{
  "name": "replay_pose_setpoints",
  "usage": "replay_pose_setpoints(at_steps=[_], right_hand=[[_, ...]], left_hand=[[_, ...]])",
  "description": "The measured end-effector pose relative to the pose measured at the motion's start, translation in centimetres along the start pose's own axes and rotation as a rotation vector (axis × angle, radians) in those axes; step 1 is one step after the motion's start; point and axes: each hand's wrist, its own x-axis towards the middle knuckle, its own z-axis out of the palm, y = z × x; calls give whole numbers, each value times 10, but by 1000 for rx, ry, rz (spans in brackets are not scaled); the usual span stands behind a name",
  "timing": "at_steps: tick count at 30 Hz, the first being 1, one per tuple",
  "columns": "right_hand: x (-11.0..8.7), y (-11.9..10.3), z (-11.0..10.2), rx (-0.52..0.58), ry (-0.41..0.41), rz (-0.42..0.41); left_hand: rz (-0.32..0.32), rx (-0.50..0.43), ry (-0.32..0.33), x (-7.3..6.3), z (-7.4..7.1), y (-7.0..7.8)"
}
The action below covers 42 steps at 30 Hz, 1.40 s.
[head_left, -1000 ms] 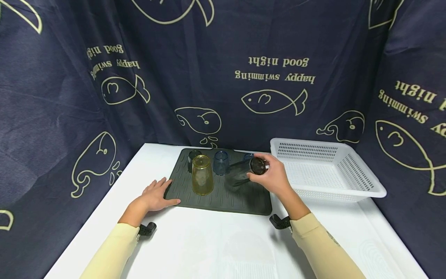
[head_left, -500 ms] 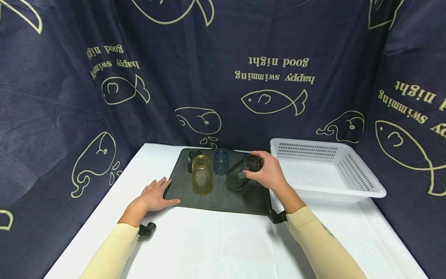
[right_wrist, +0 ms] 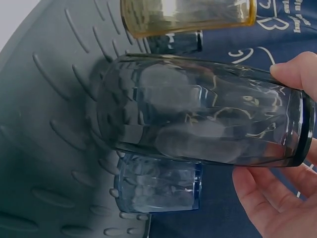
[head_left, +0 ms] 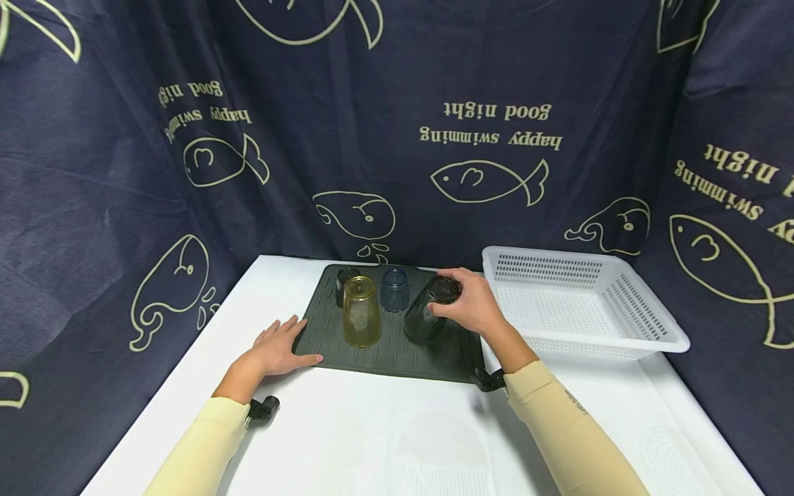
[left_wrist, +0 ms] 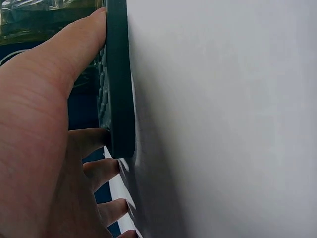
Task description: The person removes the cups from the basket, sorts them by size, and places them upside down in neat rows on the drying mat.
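Observation:
A tall smoky grey glass [head_left: 424, 320] is gripped near its thick base by my right hand [head_left: 474, 303]. It is upside down and leans in the head view, its rim at or close to the dark drying mat [head_left: 397, 362]; contact cannot be told. In the right wrist view, thumb and fingers sit on either side of the base of the grey glass [right_wrist: 193, 114]. My left hand [head_left: 275, 350] rests on the mat's left edge, fingers spread. An upside-down amber glass [head_left: 361, 320] stands left of the grey one. A blue glass [right_wrist: 158, 183] stands beside it in the right wrist view.
Behind the amber glass is a small dark glass [head_left: 343, 282], and another blue glass [head_left: 394, 293] stands at the mat's back. A white perforated basket [head_left: 583, 341] sits right of the mat. Dark blue fish-print cloth [head_left: 397, 138] hangs around the white table [head_left: 372, 434].
My right hand has moved left with the grey glass, bringing it from a strong slant to more upright and covering the blue glass behind. My left hand stays put.

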Motion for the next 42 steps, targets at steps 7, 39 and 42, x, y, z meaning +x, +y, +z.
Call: replay_pose_setpoints(at_steps=[7, 39, 42], right_hand=[[1, 2, 2, -3, -8, -19], [-3, 11, 19, 249, -26, 92], [-4, 12, 22, 247, -7, 102]], left_hand=[[1, -2, 5, 0, 0, 1], [-3, -9, 11, 1, 4, -2], [-4, -15, 7, 1, 5, -3]])
